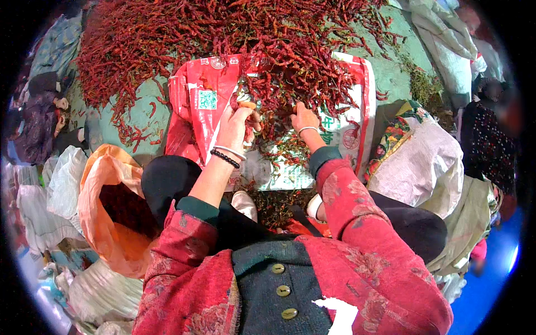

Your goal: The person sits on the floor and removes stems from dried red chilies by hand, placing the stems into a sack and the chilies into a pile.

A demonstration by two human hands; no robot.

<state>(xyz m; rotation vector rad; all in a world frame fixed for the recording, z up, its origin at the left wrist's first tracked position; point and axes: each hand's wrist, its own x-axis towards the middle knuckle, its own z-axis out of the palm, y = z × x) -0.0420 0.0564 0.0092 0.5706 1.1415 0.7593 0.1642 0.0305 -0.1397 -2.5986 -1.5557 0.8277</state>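
Dried red chili peppers (293,79) lie heaped on a red and white woven plastic sack (364,121) spread before me. Over the sack's middle, my left hand (239,124) is raised with its fingers curled; whether chilies are inside it is hidden. An orange-tan covering (247,105) shows at one of its digits. My right hand (305,118) reaches to the near edge of the heap, fingertips among the chilies, and its grip is unclear. Between the hands and my shoes lie loose chilies and stem bits (289,150) on the sack.
A much larger chili pile (167,37) spreads over the green floor (142,94) beyond. An orange bag (94,201) stands open at my left knee, dark red inside. A white sack (423,159) with floral cloth (391,138) sits at right. Other people (488,130) are at both sides.
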